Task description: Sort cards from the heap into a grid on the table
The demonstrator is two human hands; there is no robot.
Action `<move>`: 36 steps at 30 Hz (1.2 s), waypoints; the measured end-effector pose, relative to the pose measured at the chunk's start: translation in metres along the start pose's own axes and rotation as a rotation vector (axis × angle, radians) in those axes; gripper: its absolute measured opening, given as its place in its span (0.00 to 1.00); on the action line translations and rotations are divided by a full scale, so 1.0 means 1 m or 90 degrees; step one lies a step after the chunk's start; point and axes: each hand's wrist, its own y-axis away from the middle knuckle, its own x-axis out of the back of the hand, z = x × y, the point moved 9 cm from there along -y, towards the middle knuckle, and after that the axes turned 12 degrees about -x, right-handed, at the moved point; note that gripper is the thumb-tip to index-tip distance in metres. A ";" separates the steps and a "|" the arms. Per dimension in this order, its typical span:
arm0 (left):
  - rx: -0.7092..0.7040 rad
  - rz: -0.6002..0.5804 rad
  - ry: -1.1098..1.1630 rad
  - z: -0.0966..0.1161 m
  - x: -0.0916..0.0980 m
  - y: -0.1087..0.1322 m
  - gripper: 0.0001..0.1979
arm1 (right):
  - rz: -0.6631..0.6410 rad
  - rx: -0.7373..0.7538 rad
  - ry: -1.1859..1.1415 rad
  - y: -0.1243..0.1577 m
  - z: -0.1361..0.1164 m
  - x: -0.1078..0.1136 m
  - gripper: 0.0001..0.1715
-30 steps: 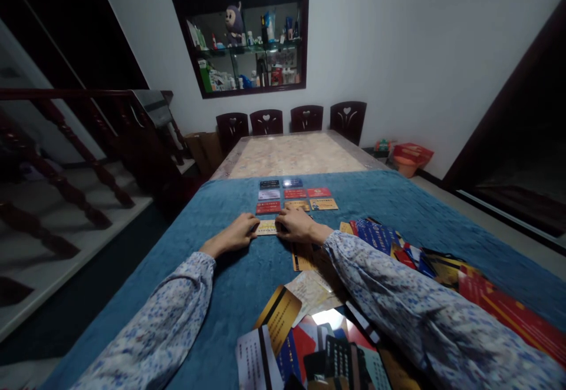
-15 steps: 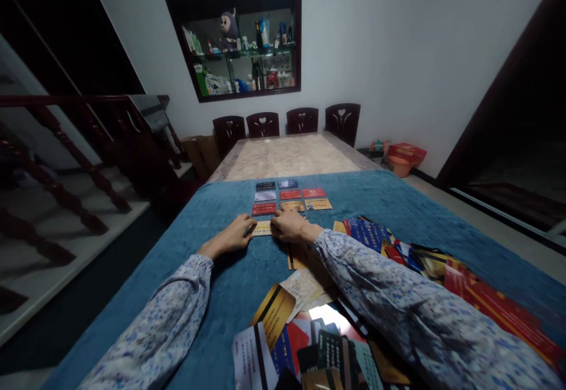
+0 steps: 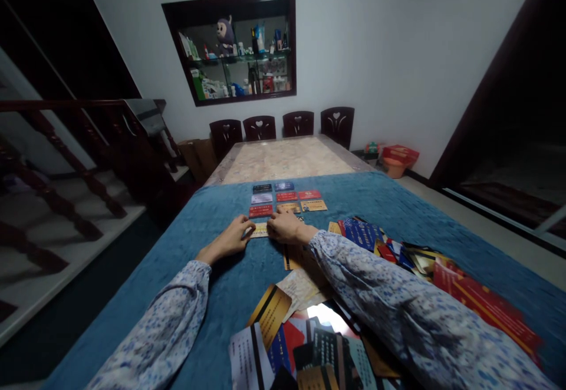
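My left hand (image 3: pixel 232 236) and my right hand (image 3: pixel 285 228) rest on the blue cloth (image 3: pixel 212 295), each pinching one end of a pale yellow card (image 3: pixel 260 230) that lies flat between them. Just beyond the card, several cards (image 3: pixel 287 196) lie face up in neat rows. A loose heap of cards (image 3: pixel 300 331) lies under and beside my right forearm. More cards (image 3: pixel 398 251) spread out to the right.
Past the cloth the marble table top (image 3: pixel 287 157) shows, with four dark chairs (image 3: pixel 283 125) at its far end. A stair railing (image 3: pixel 79 142) stands to the left. A wall cabinet (image 3: pixel 234 48) holds bottles and a plush toy. An orange bin (image 3: pixel 398 160) stands on the floor at the right.
Both hands have stayed on the yellow card. The view has drifted slightly, so everything sits a little lower and further left.
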 end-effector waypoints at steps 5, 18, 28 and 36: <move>-0.010 0.005 -0.038 0.000 -0.001 0.000 0.11 | 0.001 0.001 0.000 0.001 0.001 0.001 0.16; -0.030 0.035 -0.087 0.015 0.004 -0.001 0.12 | 0.049 -0.005 0.006 0.026 0.033 0.036 0.19; -0.127 0.067 -0.052 0.066 0.010 -0.021 0.13 | 0.084 -0.084 -0.046 0.083 0.092 0.057 0.13; -0.213 0.026 -0.068 0.121 -0.001 -0.043 0.14 | 0.084 -0.173 -0.062 0.118 0.135 0.050 0.12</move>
